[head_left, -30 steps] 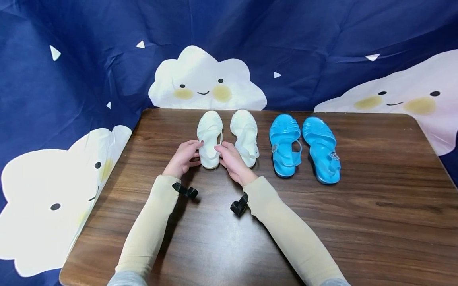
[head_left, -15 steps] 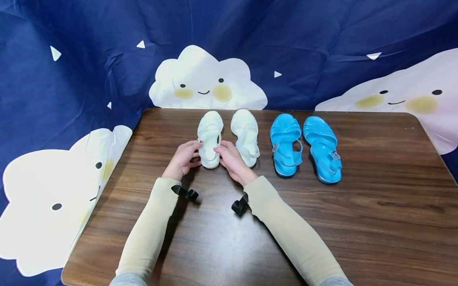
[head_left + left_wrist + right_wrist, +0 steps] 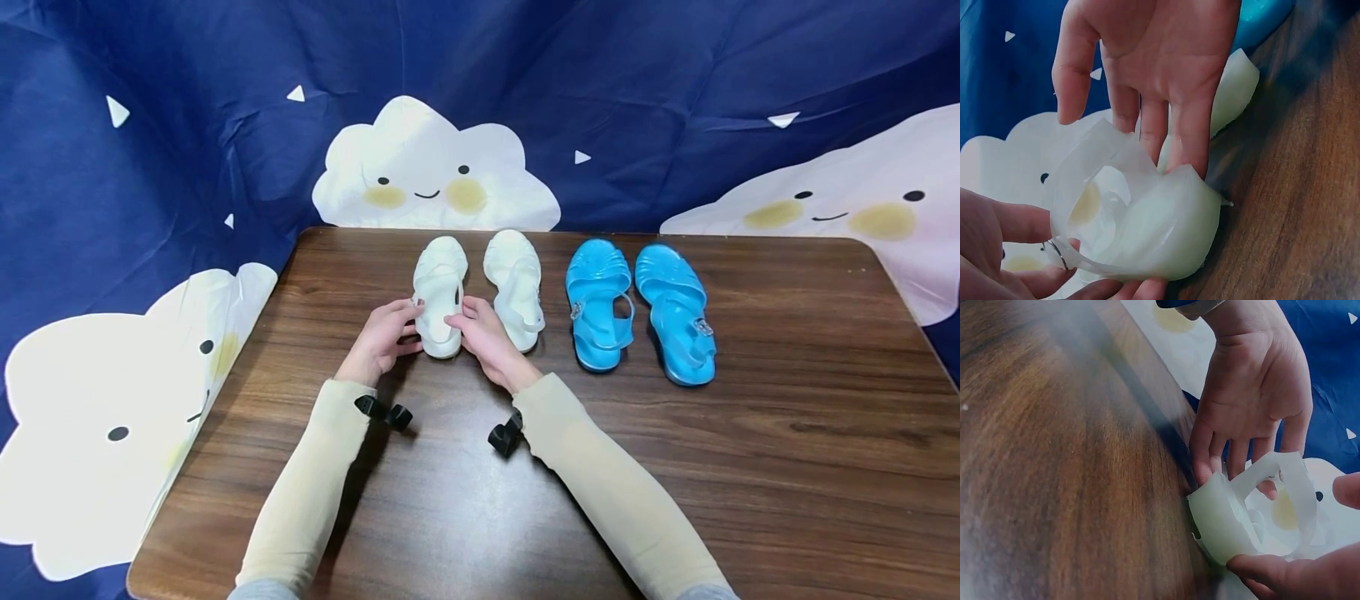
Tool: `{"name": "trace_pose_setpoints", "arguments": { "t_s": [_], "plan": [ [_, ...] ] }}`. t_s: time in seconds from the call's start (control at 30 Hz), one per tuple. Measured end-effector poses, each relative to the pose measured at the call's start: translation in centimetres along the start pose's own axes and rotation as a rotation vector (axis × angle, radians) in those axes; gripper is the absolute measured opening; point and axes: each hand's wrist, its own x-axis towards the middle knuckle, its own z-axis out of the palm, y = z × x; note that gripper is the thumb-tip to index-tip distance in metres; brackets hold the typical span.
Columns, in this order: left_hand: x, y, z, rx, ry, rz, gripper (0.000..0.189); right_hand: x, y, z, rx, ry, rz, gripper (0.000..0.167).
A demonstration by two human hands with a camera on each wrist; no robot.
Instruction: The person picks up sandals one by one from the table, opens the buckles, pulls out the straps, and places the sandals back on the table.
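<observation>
In the head view, a white sandal [image 3: 441, 267] lies toe away at the table's far side, between both hands. My left hand [image 3: 378, 333] holds its left side; the left wrist view shows thumb and finger pinching the strap at its metal buckle [image 3: 1059, 255]. My right hand [image 3: 487, 337] is at the right side, its fairly straight fingers [image 3: 1154, 128] reaching down against the heel, with the thumb [image 3: 1075, 94] apart from them. The heel [image 3: 1222, 515] faces the camera in the right wrist view. A second white sandal [image 3: 517, 287] lies just right, partly covered by the right hand.
Two blue sandals [image 3: 597, 304] lie farther right, toes away. The brown wooden table [image 3: 810, 400] ends close beyond the toes, at a dark blue cloth [image 3: 615, 67] printed with clouds. Small black cameras [image 3: 506, 435] sit on both wrists.
The held white sandal has shifted slightly toward me, and both hands have come back a little with it. The other sandals have stayed in place.
</observation>
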Motion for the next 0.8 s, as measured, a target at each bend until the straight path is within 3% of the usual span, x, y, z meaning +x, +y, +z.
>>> {"name": "trace_pose_setpoints", "arguments": {
  "t_s": [0.27, 0.8],
  "plan": [
    [-0.7, -0.4, -0.4, 0.035, -0.056, 0.029, 0.035, -0.9, -0.1, -0.3, -0.056, -0.037, -0.009, 0.066],
    [-2.4, -1.0, -0.9, 0.1, -0.148, 0.024, 0.032, -2.7, 0.2, -1.5, -0.196, -0.076, -0.023, 0.066]
  ]
}}
